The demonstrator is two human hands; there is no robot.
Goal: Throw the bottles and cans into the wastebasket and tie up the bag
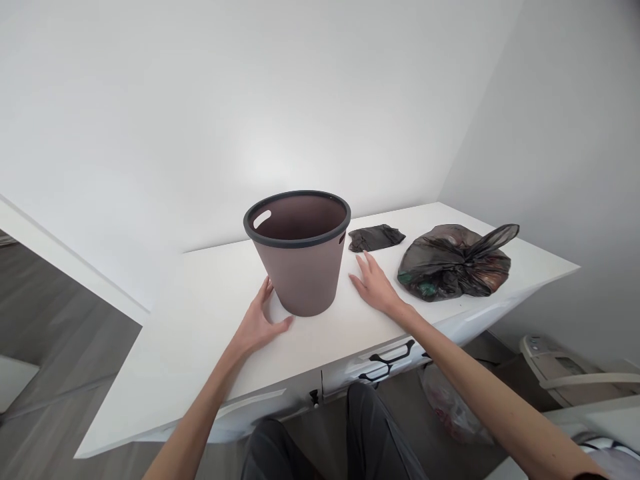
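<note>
A brownish-mauve trash can (303, 277) with a dark rim and handle slots stands upright on the white tabletop (200, 333). My left hand (260, 317) is at its lower left side, thumb and fingers spread around the base; whether it touches the can is hard to tell. To the right of the can, my right hand (374, 285) rests over the tabletop with fingers apart and nothing in them. Just beyond those fingertips lies a folded black trash bag (376, 237). A tied, filled black trash bag (453, 263) sits farther right, its knotted loop pointing right.
White walls border the table at the back and right. Drawers with black handles (393, 357) are under the front edge, above my knees. At the lower right are a pale appliance (555, 367) and a clear plastic bag (453, 407) on the floor.
</note>
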